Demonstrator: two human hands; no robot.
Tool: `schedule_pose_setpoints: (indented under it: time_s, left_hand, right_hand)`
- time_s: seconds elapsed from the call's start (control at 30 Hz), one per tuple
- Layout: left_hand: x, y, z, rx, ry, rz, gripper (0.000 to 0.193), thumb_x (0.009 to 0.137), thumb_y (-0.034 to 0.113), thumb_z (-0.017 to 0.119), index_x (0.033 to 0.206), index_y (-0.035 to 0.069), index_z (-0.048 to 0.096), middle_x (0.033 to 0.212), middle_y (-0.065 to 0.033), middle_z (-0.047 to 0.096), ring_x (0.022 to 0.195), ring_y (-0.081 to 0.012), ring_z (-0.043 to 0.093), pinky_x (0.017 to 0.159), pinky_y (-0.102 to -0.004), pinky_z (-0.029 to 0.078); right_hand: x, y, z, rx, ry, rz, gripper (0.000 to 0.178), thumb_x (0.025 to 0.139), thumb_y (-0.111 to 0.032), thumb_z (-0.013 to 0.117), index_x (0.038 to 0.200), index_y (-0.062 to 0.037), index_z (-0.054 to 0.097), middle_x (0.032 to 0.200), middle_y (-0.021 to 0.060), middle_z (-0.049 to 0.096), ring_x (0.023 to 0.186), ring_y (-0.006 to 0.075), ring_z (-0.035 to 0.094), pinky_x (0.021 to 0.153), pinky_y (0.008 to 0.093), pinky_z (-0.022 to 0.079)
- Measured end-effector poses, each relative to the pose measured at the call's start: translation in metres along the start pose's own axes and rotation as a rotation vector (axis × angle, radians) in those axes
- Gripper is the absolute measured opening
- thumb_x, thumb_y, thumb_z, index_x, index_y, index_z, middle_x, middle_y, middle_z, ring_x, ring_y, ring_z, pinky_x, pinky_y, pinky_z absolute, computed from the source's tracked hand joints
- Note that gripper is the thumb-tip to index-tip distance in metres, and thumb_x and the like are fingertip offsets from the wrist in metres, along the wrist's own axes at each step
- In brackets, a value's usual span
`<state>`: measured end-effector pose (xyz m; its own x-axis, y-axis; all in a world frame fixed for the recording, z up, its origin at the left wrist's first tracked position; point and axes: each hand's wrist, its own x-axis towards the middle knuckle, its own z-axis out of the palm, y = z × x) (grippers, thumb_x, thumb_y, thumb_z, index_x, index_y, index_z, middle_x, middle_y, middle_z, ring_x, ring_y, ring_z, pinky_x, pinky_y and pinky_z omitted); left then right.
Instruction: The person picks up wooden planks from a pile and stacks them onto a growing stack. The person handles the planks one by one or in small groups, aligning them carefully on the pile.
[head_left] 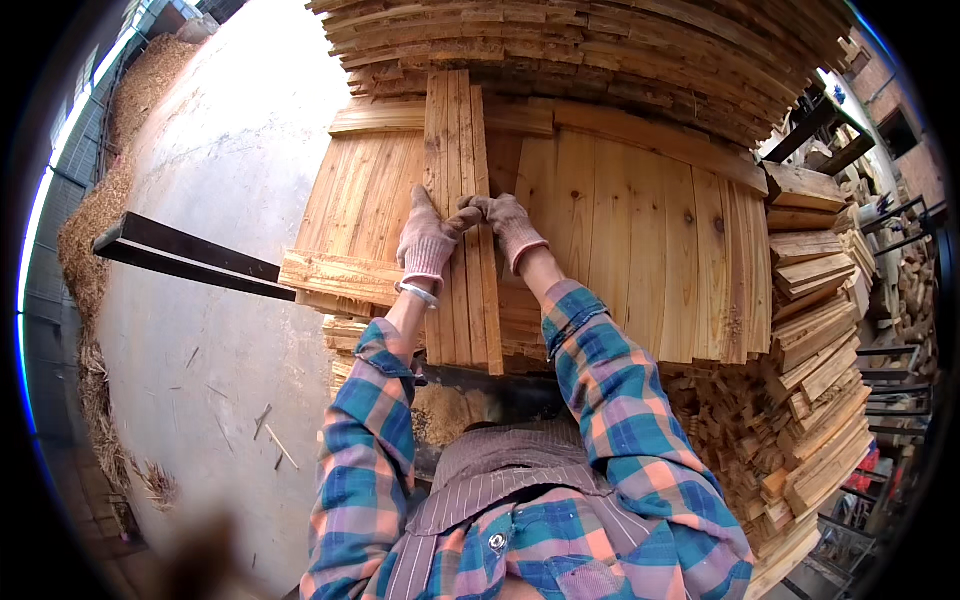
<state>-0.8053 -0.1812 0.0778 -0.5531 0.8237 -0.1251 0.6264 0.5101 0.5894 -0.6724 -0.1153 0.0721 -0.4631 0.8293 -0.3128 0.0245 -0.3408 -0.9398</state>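
Observation:
A narrow stack of long wooden boards (462, 290) lies across a wider layer of boards, its length running away from me. My left hand (428, 240), in a dusty glove, is closed on the stack's left side, its thumb across the top. From the right edge, my gloved right hand (507, 226) grips the same stack with bent fingers. Its fingertips meet my left thumb near the middle. Some fingers are hidden by the gloves and the wood. Beneath lie more flat boards (620, 230), side by side.
Beyond the boards rises a tall pile of stacked planks (580, 50). Rough timber pieces (815, 330) are piled on the right. To the left, a dark metal bar (200, 255) juts over a pale grey surface (220, 370), with sawdust (110, 210) along its far left edge.

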Motion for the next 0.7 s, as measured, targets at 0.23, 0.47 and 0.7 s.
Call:
schedule_pose_setpoints:
  time_s: [0.23, 0.47, 0.7]
  left_hand:
    - [-0.005, 0.021, 0.006, -0.015, -0.036, -0.053, 0.082, 0.07, 0.048, 0.081, 0.126, 0.007, 0.037, 0.113, -0.022, 0.065, 0.106, -0.0388, 0.063, 0.085, -0.0498, 0.05]
    - [0.001, 0.016, 0.007, 0.062, -0.004, -0.091, 0.093, 0.07, 0.044, 0.08, 0.139, 0.003, 0.034, 0.116, -0.026, 0.063, 0.108, -0.0386, 0.062, 0.089, -0.0446, 0.05]
    - [0.008, 0.004, 0.008, 0.032, 0.054, -0.051, 0.098, 0.069, 0.043, 0.079, 0.141, -0.005, 0.033, 0.113, -0.0269, 0.064, 0.102, -0.0358, 0.065, 0.083, -0.0399, 0.052]
  right_hand:
    - [-0.104, -0.041, -0.156, -0.699, -0.078, -0.017, 0.09, 0.063, -0.022, 0.077, 0.141, 0.0001, 0.038, 0.111, 0.0267, 0.063, 0.094, 0.0279, 0.065, 0.082, 0.0319, 0.055]
    - [-0.217, -0.02, -0.31, -1.915, -0.154, 0.355, 0.108, 0.067, -0.016, 0.077, 0.153, -0.0262, 0.013, 0.121, 0.018, 0.05, 0.115, 0.0356, 0.052, 0.1, 0.0422, 0.045]
    - [-0.22, -0.003, -0.308, -1.955, -0.234, 0.145, 0.091, 0.077, -0.011, 0.066, 0.152, -0.0282, 0.017, 0.12, 0.0174, 0.053, 0.113, 0.0327, 0.055, 0.099, 0.0415, 0.043]
